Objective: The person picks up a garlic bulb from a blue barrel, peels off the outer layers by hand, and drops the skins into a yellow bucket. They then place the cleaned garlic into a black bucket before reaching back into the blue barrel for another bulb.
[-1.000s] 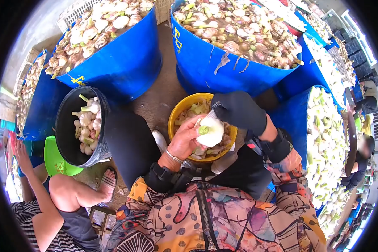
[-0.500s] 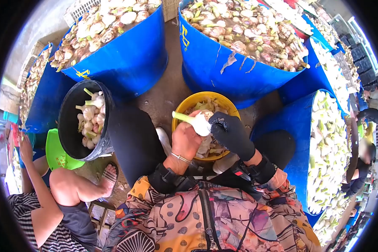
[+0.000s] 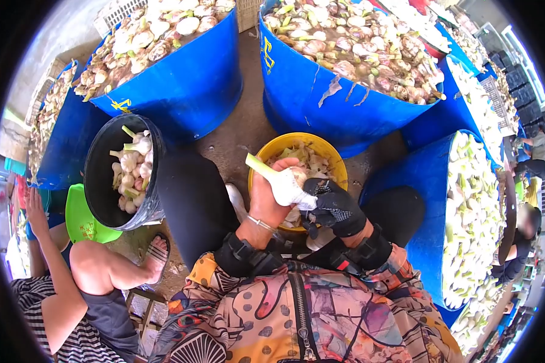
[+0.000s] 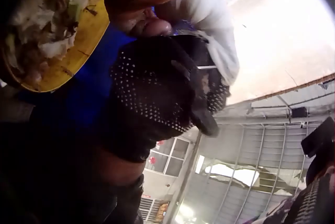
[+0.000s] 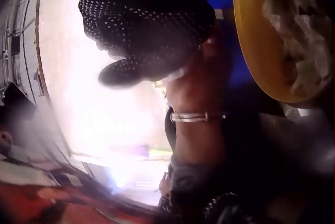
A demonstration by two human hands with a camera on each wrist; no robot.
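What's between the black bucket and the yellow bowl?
In the head view, the person's black-trousered leg and what looks like a white shoe lie between the black bucket and the yellow bowl.

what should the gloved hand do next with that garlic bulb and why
Probably pull the skin off into the yellow bowl: the left hand grips the garlic bulb above it, and the gloved right hand pinches the bulb's base.

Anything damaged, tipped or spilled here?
Two things. The middle blue barrel has torn, peeling strips on its wall. The black bucket leans over steeply, mouth sideways, its bulbs inside. No spill shows. The left hand and gloved right hand both grip one garlic over the yellow bowl.
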